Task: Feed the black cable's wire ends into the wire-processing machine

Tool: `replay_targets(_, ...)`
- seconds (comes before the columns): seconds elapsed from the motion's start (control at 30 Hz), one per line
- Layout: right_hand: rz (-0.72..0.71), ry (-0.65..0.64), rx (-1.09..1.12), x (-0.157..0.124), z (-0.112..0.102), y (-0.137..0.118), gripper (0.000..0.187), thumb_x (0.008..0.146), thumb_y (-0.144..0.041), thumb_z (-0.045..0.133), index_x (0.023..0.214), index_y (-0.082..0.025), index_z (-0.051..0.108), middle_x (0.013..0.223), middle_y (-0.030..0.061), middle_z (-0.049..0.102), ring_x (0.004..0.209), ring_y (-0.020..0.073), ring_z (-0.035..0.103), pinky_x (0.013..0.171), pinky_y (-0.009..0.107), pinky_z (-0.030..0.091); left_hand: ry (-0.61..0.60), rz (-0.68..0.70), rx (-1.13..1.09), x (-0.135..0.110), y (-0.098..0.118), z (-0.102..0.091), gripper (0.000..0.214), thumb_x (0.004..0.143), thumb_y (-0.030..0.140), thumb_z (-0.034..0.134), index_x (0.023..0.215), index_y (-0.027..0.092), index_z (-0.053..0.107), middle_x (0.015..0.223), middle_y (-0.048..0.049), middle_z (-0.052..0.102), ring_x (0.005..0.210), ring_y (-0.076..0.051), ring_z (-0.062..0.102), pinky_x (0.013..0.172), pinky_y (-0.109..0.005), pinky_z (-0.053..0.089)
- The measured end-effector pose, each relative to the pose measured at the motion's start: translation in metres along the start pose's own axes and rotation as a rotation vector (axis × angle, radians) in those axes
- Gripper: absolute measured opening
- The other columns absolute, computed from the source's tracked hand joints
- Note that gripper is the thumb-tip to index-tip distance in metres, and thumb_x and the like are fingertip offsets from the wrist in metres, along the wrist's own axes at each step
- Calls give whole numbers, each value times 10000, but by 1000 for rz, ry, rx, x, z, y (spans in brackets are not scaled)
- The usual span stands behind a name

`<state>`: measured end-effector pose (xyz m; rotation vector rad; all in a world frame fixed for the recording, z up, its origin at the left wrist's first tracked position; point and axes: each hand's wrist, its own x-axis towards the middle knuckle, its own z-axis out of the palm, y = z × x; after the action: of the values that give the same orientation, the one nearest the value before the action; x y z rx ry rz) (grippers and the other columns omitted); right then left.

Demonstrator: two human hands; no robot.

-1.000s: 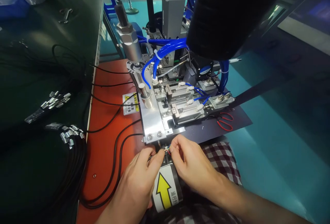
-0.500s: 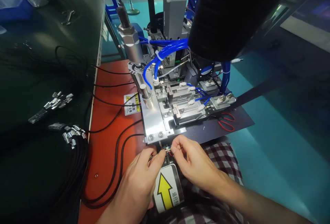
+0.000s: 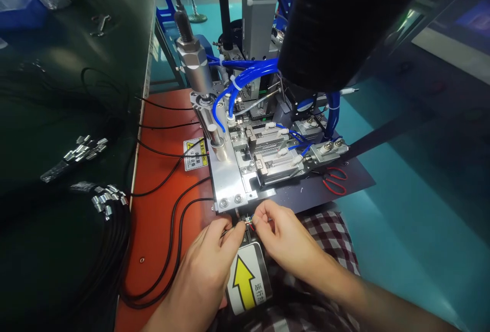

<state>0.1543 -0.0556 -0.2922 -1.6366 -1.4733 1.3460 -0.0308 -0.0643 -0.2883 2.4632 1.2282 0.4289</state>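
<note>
My left hand (image 3: pixel 209 258) is closed in a pinch at the near edge of the machine, holding a thin dark cable (image 3: pixel 226 232) close to its stripped end. Beyond its fingertips, fine coloured wires (image 3: pixel 250 224), red and green among them, fan out of that end beside a small metallic piece. Thumb and forefinger of my right hand (image 3: pixel 285 235) pinch the wires from the other side. The fingertips of both hands nearly meet, hiding exactly which strands are gripped. Just below lies a white plate with a yellow arrow (image 3: pixel 244 283).
Ahead stands a metal machine (image 3: pixel 229 179) with blue air tubes (image 3: pixel 254 74). Black cables (image 3: pixel 172 240) cross its orange base (image 3: pixel 161 169). Bundled cables with metal connectors (image 3: pixel 109 200) lie on the dark table at left. Red-handled pliers (image 3: pixel 335 181) rest at right. A large black cylinder (image 3: pixel 329 26) hangs overhead.
Both hands stay almost in place. My right fingertips have shifted very slightly left at the wires, and the view has moved a little.
</note>
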Motion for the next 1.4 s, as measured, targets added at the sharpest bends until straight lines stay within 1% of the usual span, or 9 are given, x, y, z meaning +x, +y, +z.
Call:
replay_targets(0.1,106,-61,199,1,0,3,144,897,-290,465,793,-201,508,597,-64,483,398,88,487,383,198,342,13,-6,6,1,0,1,521,809,19,357,1281,217,454,1027,-82,505,867,-191,554,715,-287,509)
replay_targets(0.2,103,-22,253,2,1,2,165,883,-325,492,806,-186,536,590,-61,481,409,87,473,392,201,357,4,-27,2,0,1,2,494,835,20,341,1274,213,464,1045,-86,503,899,-197,560,740,-302,509)
replay_targets(0.33,2,58,205,2,5,2,160,878,-297,504,780,-176,544,620,-38,509,482,95,452,431,211,340,28,-31,8,0,1,3,435,882,51,333,1258,215,474,1034,-83,513,872,-194,558,719,-301,509)
replay_targets(0.47,-120,85,152,1,7,4,143,904,-244,465,784,-184,515,674,-28,526,558,106,480,517,225,381,38,-19,2,1,1,3,415,901,77,335,1265,227,467,1048,-83,513,892,-190,566,733,-288,512)
replay_targets(0.83,-113,106,-57,-1,0,-1,150,913,-247,454,803,-192,541,593,-42,509,502,116,451,475,239,325,36,-41,-16,0,1,3,495,847,10,336,1261,220,506,1035,-80,536,880,-177,571,734,-272,514)
replay_targets(0.97,-192,143,-94,-2,1,-7,106,892,-229,477,851,-190,567,540,-61,447,485,124,442,487,245,337,35,-46,-34,0,1,4,445,881,40,360,1270,210,492,1065,-89,520,927,-202,575,757,-306,520)
replay_targets(1.17,-300,146,-208,-2,4,-3,126,879,-167,484,798,-197,576,643,-21,533,577,132,486,561,245,381,82,-29,-51,0,0,6,423,891,36,354,1252,207,495,1075,-85,547,942,-194,575,791,-306,521)
replay_targets(1.3,-251,154,-184,-1,0,-3,131,863,-170,501,769,-194,588,600,-29,520,534,127,471,534,245,374,112,-2,-65,2,3,2,331,927,92,350,1208,170,508,1103,-99,560,988,-190,573,846,-301,509)
replay_targets(1.4,-185,135,-106,1,-1,-4,141,846,-178,504,717,-201,556,550,-53,468,487,111,437,484,233,342,69,4,-35,3,5,-3,337,922,88,339,1212,151,499,1072,-99,552,951,-187,581,800,-287,520)
